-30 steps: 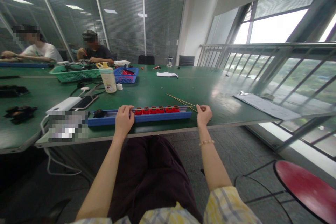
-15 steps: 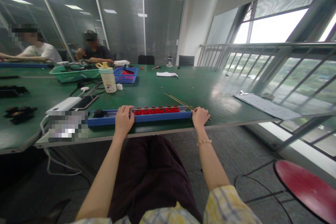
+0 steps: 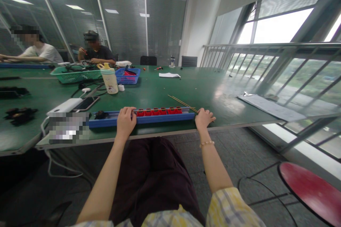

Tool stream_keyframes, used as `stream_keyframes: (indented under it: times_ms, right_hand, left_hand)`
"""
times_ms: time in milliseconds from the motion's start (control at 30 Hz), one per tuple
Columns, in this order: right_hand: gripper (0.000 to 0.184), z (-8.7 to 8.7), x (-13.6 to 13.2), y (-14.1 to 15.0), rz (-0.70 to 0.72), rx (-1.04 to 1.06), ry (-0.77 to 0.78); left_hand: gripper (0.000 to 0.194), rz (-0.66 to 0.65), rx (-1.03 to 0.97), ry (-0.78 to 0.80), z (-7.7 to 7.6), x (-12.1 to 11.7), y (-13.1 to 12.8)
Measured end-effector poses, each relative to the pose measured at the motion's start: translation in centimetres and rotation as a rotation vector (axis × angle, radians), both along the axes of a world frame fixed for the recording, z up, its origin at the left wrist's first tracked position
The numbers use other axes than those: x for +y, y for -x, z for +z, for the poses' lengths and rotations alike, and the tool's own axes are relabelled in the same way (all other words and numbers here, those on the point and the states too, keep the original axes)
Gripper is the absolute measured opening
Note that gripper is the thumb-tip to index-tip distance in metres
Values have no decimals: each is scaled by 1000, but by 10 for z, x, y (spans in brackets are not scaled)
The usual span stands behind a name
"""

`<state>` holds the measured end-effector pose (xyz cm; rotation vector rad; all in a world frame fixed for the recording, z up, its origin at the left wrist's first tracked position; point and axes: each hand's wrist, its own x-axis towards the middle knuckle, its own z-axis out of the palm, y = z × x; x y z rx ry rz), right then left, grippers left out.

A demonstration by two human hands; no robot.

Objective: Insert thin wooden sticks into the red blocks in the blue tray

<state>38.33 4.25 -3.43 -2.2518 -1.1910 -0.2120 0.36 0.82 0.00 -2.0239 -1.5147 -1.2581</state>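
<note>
The left hand (image 3: 125, 120) seems clamped on the blue tray (image 3: 112, 123), steadying it; at one o'clock, the open right hand (image 3: 204, 118) rests just beside it.

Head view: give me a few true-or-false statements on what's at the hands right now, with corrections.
The left hand rests on the blue tray. True.
Red blocks sit in a row in the tray. True.
The right hand grips the red blocks. False: it rests by the table edge, near the thin sticks.
The plastic bottle stands inside the green basket. False: it stands on the table, beside the blue basket.
</note>
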Motion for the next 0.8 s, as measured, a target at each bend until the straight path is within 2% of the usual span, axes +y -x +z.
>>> stream_keyframes:
  times_ms: [167,333,500,567,800]
  right_hand:
    - [26,0,-1,0,14,24,-68]
    - [31,0,1,-3,102,89,-256]
    - [33,3,8,-11,338,193,-556]
    - [32,4,9,-13,409,217,-617]
    - [46,7,6,-9,626,271,-521]
  left_hand:
    - [23,-2,7,-5,0,0,0]
    - [23,-9,-4,-1,0,0,0]
    - [23,-4,-5,15,1,0,0]
    - [24,-3,-3,16,1,0,0]
    - [24,-2,-8,16,0,-1,0]
